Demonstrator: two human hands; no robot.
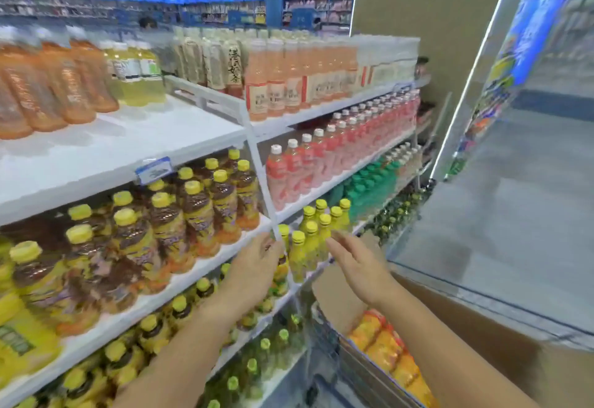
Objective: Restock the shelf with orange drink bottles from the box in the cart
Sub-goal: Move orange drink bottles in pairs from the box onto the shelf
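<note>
Both hands, left [257, 263] and right [360, 266], hang empty with fingers loose near the shelf [128, 150] upright, while the orange bottles [392, 356] sit in the cart's box [337, 298], so a careless reach risks toppling the yellow-capped bottles [308, 240] at the edge.

The shelves [128, 137] are white, with a blue-edged price tag [153, 169] on one edge. Top-shelf bottles [64, 82] are orange beside pale yellow ones [138, 76]; below stand brown drinks [199, 214] with yellow caps, pink bottles [295, 169] with white caps and green bottles [369, 185]. The box [482, 337] is brown card, its packs [385, 346] orange and yellow with red.
</note>
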